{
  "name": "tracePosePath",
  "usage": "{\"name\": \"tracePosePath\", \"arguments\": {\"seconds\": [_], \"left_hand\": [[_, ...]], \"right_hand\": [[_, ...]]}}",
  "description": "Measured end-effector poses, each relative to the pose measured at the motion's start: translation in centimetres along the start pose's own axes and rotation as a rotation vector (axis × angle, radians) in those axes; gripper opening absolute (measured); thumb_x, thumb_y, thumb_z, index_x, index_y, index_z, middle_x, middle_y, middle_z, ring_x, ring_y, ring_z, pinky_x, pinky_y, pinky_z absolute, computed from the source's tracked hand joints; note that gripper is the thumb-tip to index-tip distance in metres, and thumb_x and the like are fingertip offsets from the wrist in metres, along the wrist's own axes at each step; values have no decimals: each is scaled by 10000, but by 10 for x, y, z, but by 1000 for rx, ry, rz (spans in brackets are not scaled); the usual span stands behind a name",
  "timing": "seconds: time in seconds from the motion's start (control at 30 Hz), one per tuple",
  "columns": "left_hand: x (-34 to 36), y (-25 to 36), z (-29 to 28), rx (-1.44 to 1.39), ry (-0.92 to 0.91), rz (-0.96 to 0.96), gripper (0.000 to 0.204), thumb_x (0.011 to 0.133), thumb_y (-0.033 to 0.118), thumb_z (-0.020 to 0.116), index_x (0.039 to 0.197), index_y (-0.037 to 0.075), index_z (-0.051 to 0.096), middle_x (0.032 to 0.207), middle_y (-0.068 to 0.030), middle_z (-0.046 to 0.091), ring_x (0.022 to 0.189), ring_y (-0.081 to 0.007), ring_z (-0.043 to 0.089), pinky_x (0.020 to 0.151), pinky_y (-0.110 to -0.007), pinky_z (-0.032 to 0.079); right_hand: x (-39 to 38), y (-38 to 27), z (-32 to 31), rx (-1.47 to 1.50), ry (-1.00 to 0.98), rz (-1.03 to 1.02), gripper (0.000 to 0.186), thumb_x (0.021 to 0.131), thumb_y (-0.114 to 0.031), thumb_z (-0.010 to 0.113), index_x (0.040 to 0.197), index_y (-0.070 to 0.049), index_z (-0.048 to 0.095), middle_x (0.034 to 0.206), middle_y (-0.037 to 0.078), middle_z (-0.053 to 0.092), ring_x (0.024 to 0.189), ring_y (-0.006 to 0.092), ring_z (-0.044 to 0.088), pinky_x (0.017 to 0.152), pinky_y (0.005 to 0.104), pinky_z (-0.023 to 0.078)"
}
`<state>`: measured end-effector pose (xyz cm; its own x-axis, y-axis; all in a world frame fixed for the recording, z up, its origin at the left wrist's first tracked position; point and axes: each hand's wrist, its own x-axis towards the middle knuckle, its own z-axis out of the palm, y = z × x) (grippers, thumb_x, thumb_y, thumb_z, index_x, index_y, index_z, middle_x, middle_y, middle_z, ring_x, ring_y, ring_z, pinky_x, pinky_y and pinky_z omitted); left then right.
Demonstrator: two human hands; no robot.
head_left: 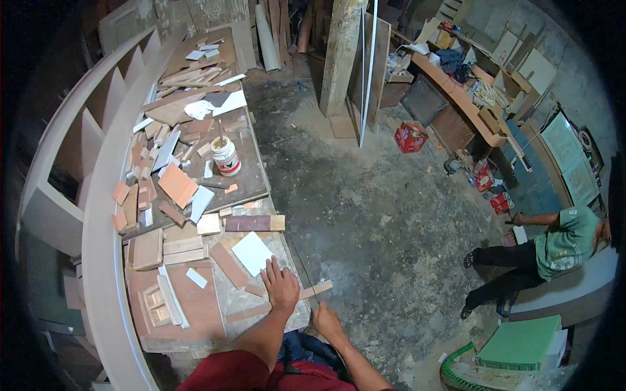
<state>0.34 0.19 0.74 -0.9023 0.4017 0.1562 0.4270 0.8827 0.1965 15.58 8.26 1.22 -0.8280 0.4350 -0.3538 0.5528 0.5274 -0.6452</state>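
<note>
My left hand [280,283] lies flat with its fingers stretched out, pressing on a narrow wooden strip [317,290] at the bench's right edge. The strip's end sticks out past the edge over the floor. The fingertips reach the corner of a white square board [252,254]. My right hand [328,324] is closed around the near end of a handsaw [301,264], whose blade shows edge-on as a thin dark line crossing the strip. The saw's handle is hidden in my fist. Beside the white board lies a brown wooden slat [229,266].
The workbench [215,313] carries many wood offcuts, a white glue tub [225,156] with a stick in it, and a purple-and-tan block [254,223]. A long curved shelf frame [104,221] stands left. A person in green [564,244] works at right, near a green box [520,343].
</note>
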Motion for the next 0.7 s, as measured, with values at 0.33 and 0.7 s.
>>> {"name": "tracePosePath", "arguments": {"seconds": [0.33,0.7], "left_hand": [[-1,-8,7,-16,27,-11,251,940,237,528,1024,20,620,1523,-230,339,1453,-381,246,1167,-585,161],[-2,-11,2,-33,-13,-17,254,937,238,533,1046,19,599,1543,-235,296,1464,-389,210,1171,-585,147]], "right_hand": [[-21,-4,-6,-31,20,-1,254,1000,-226,430,1003,23,479,758,349,613,726,542,604,644,623,465],[-24,0,3,-49,8,41,255,999,-228,439,988,23,483,744,341,616,710,541,601,627,610,472]]}}
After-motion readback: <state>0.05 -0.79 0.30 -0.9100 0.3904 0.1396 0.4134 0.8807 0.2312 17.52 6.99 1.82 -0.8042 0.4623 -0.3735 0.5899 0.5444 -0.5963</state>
